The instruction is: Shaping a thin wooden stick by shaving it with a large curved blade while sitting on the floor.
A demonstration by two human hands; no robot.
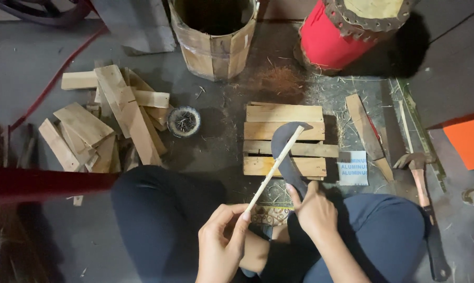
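My left hand (222, 242) pinches the near end of a thin pale wooden stick (275, 167), which slants up and to the right. My right hand (314, 210) grips the handle of a dark curved blade (285, 149). The blade's tip lies against the upper part of the stick. Both are held above a small pallet of pale slats (294, 112) on the floor. My knees, in dark trousers, frame the hands at the bottom of the view.
A pile of wood offcuts (111, 120) lies left, beside a small round bowl (183, 121). A wooden barrel (214, 36) and a red drum (341, 31) stand at the top. A hammer (423, 188), a wood slat (367, 133) and a small printed packet (352, 167) lie right.
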